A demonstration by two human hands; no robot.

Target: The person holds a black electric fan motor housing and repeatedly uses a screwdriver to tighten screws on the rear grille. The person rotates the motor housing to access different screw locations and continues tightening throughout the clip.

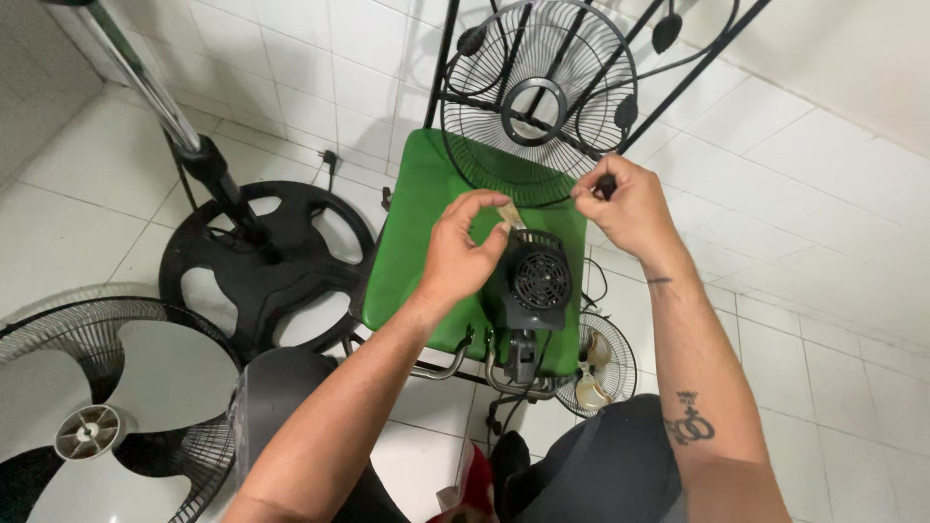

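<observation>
A black fan motor housing point(536, 281) with a round vented back lies on a green chair seat point(417, 242). My left hand point(463, 250) hovers just left of the motor, its fingertips pinched on a small pale strip point(508, 214) above it. My right hand point(625, 201) is raised to the right of the motor, fingers closed on a small dark part; what that part is I cannot tell. A black wire fan guard point(538, 97) leans upright against the chair's backrest behind both hands.
A black round fan base point(266, 257) with a chrome pole point(145, 82) stands on the white tiled floor at left. A whole fan head with grey blades point(92, 407) lies at lower left. A small fan point(596, 363) sits under the chair. My knees are at the bottom.
</observation>
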